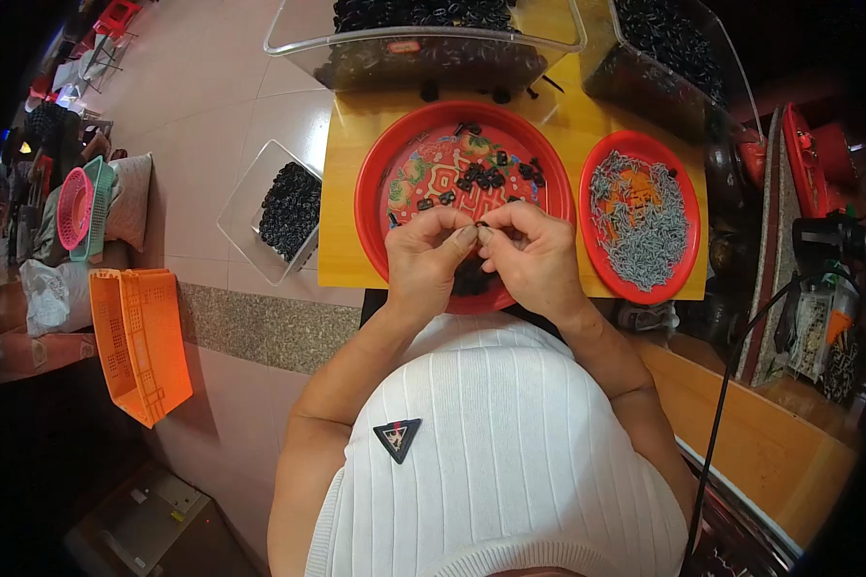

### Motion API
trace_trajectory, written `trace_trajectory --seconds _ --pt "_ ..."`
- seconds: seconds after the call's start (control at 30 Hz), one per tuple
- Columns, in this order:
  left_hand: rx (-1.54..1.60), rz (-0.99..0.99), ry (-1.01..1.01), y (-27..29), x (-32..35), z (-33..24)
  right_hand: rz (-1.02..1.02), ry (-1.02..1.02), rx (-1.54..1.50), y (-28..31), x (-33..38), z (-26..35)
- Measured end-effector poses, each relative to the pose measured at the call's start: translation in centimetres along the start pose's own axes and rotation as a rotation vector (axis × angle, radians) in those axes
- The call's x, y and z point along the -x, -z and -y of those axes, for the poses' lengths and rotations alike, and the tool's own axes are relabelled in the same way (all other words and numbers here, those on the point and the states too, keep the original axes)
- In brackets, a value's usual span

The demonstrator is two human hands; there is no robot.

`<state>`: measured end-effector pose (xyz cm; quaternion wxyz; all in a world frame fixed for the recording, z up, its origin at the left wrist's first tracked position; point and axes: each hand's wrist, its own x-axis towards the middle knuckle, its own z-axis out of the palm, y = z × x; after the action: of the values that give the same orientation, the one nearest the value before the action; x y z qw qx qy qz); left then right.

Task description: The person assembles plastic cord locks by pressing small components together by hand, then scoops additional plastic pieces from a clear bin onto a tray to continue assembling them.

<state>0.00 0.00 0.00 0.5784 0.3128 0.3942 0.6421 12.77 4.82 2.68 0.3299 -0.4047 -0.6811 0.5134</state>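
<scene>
Over the near half of a round red tray [368, 183] my two hands meet, fingertips together. My left hand [423, 255] and my right hand [532, 258] both pinch a small black part [481, 225], mostly covered by the fingers. Several small black plastic pieces [481, 177] lie in a loose cluster on the tray's patterned bottom. More dark pieces [471, 279] show between my wrists, partly hidden. To the right of my right hand is an oval red tray [587, 207] holding many grey screws [649, 245].
The trays stand on a yellow wooden table [342, 240]. Behind them are two clear bins [404, 62] [645, 91] of black parts. Left of the table is another clear container [245, 216] with black pieces. An orange crate [144, 337] stands further left; a black cable [717, 413] runs at right.
</scene>
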Motion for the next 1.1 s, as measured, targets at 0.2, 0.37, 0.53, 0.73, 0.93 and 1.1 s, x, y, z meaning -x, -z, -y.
trace_trajectory --seconds 0.2,0.37,0.53,0.73,0.93,1.1 --pt "-0.070 -0.164 -0.029 0.6 -0.3 -1.3 -0.029 -0.185 -0.315 1.4 -0.5 0.5" --pt "-0.657 -0.181 -0.203 3.8 -1.3 -3.1 -0.084 -0.217 -0.414 3.4 -0.7 -0.2" --pt "-1.324 0.095 -0.501 2.2 -2.5 -2.6 0.000 -0.274 -0.510 3.3 -0.5 -0.6" --pt "-1.464 0.173 -0.458 2.2 -3.2 -1.7 0.065 -0.339 -0.628 3.6 -0.4 -1.8" --pt "-1.536 0.218 -0.516 2.2 -3.5 -1.2 0.094 -0.319 -0.646 3.2 -0.5 -2.1" --pt "-1.565 0.200 -0.410 2.1 -3.3 -1.1 0.145 -0.342 -0.614 3.2 -0.4 -2.1"
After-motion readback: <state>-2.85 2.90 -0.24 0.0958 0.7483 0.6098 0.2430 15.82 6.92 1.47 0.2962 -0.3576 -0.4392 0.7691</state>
